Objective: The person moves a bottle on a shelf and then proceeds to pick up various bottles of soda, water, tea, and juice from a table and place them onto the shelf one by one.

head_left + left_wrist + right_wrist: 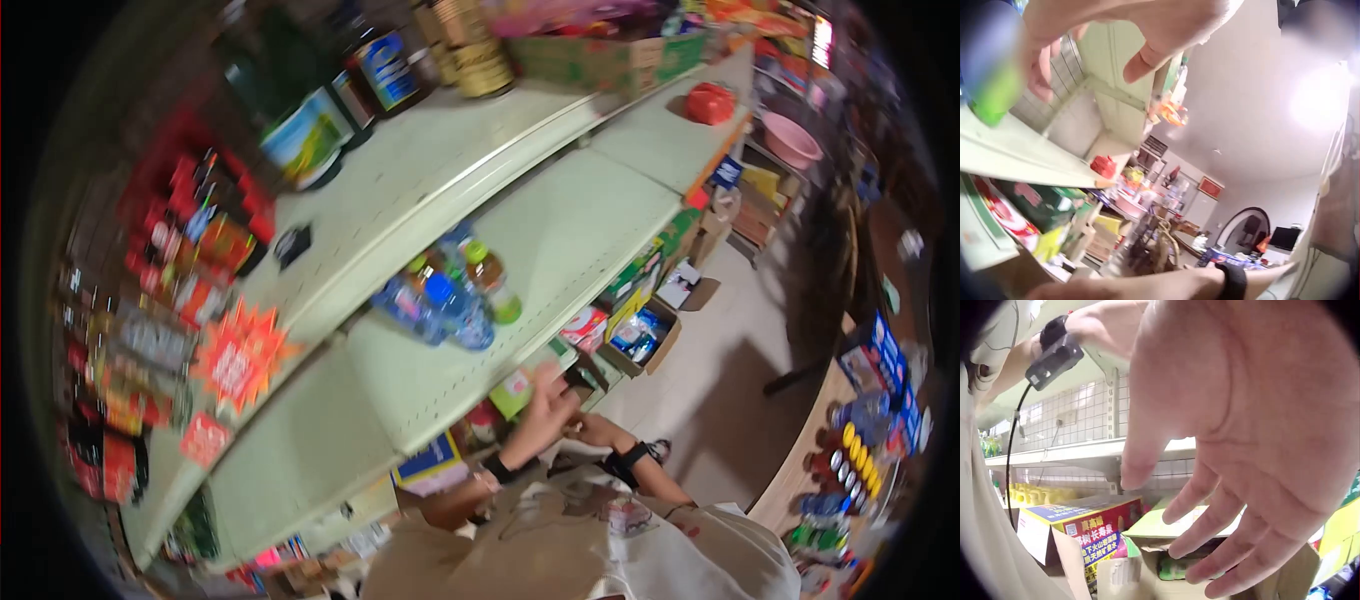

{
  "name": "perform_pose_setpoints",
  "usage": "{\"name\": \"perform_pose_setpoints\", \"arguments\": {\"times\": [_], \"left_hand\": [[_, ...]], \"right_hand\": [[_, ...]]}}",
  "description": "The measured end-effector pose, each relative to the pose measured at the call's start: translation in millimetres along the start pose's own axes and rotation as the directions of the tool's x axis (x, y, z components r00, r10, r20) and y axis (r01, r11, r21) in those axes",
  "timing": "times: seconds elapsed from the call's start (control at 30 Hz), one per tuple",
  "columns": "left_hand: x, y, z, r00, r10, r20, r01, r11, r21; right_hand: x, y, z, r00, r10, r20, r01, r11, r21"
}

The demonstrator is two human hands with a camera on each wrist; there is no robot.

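Observation:
My left hand (545, 415), its fingers loosely bent, is held in front of the shelf edge with nothing in it. In the left wrist view, that hand (1116, 31) has its thumb apart from the fingers, and a blurred blue and green object (997, 100) shows beside it. Close by in the head view is my right hand (597, 430). The right wrist view has this hand (1241, 444) palm-on with fingers extended, overlapping an opened carton (1179, 589) that contains a green item (1175, 569). Several plastic bottles (455, 305) with blue and green caps stand grouped on the middle shelf.
A long pale shelf (400, 390) runs across in front of me, with large bottles (390, 75) on the tier above. Boxes (640, 335) fill the space below. A red bag (710, 103) rests toward the far end. On the right, a table (800, 455) carries drinks.

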State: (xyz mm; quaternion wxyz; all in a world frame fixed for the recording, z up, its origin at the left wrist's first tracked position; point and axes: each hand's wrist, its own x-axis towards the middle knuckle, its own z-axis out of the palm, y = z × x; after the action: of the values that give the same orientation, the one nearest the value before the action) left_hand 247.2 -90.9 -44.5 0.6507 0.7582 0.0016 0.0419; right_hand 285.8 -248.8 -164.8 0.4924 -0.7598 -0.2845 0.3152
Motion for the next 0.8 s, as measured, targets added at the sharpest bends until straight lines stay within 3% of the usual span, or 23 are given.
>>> {"name": "perform_pose_setpoints", "arguments": {"times": [0.03, 0.07, 0.13, 0.17, 0.2, 0.27, 0.33, 0.37, 0.4, 0.47, 0.5, 0.57, 0.6, 0.7, 0.77, 0.8], "left_hand": [[-7, -20, 17, 0.975, -0.111, 0.195, 0.127, 0.989, -0.072], [-11, -39, 32, 0.894, -0.21, 0.397, 0.271, 0.957, -0.103], [-24, -37, 63, 0.769, -0.19, 0.61, 0.164, 0.982, 0.098], [-26, -23, 74, 0.772, -0.047, 0.634, -0.079, 0.983, 0.168], [-28, -13, 85, 0.738, 0.107, 0.666, -0.319, 0.925, 0.205], [-30, -20, 108, 0.661, 0.122, 0.74, -0.341, 0.928, 0.151], [-28, -26, 127, 0.608, -0.078, 0.79, -0.026, 0.993, 0.118], [-25, -28, 136, 0.564, -0.151, 0.812, 0.058, 0.988, 0.144], [-22, -35, 145, 0.543, -0.173, 0.822, -0.007, 0.977, 0.211], [-14, -39, 166, 0.509, -0.123, 0.852, -0.085, 0.978, 0.192], [-8, -34, 179, 0.459, -0.171, 0.872, -0.127, 0.958, 0.255], [-4, -37, 204, 0.366, -0.166, 0.916, -0.192, 0.949, 0.249], [-1, -36, 218, 0.332, -0.162, 0.929, -0.232, 0.941, 0.247], [-4, -19, 257, 0.198, -0.176, 0.964, -0.342, 0.909, 0.237], [-9, 7, 282, 0.11, -0.147, 0.983, -0.412, 0.893, 0.18], [-11, -2, 295, 0.133, -0.092, 0.987, -0.375, 0.917, 0.136]], "right_hand": [[-4, 18, 5, 0.98, -0.178, -0.087, 0.179, 0.984, -0.003], [-9, 54, 13, 0.922, -0.343, -0.18, 0.343, 0.939, -0.031], [-20, 144, 34, 0.985, -0.108, -0.137, 0.125, 0.984, 0.125], [-40, 107, 19, 0.894, -0.379, -0.239, 0.339, 0.921, -0.192], [-48, 119, 18, 0.951, -0.27, -0.152, 0.217, 0.93, -0.297], [-74, 127, 12, 0.989, 0.033, -0.146, -0.074, 0.957, -0.279], [-106, 115, -9, 0.963, 0.076, -0.26, -0.116, 0.983, -0.142], [-124, 100, -20, 0.948, 0.093, -0.304, -0.107, 0.994, -0.028], [-147, 81, -34, 0.917, 0.098, -0.387, -0.118, 0.993, -0.028], [-177, 61, -54, 0.788, 0.411, -0.458, -0.423, 0.902, 0.081], [-192, 57, -61, 0.751, 0.434, -0.497, -0.433, 0.892, 0.125], [-218, 52, -70, 0.772, 0.39, -0.502, -0.427, 0.903, 0.044], [-230, 48, -75, 0.733, 0.406, -0.546, -0.436, 0.896, 0.082], [-253, 57, -79, 0.718, 0.289, -0.633, -0.21, 0.957, 0.199], [-276, 62, -80, 0.62, 0.3, -0.724, -0.174, 0.953, 0.246], [-288, 64, -81, 0.549, 0.289, -0.785, -0.134, 0.957, 0.259]]}}
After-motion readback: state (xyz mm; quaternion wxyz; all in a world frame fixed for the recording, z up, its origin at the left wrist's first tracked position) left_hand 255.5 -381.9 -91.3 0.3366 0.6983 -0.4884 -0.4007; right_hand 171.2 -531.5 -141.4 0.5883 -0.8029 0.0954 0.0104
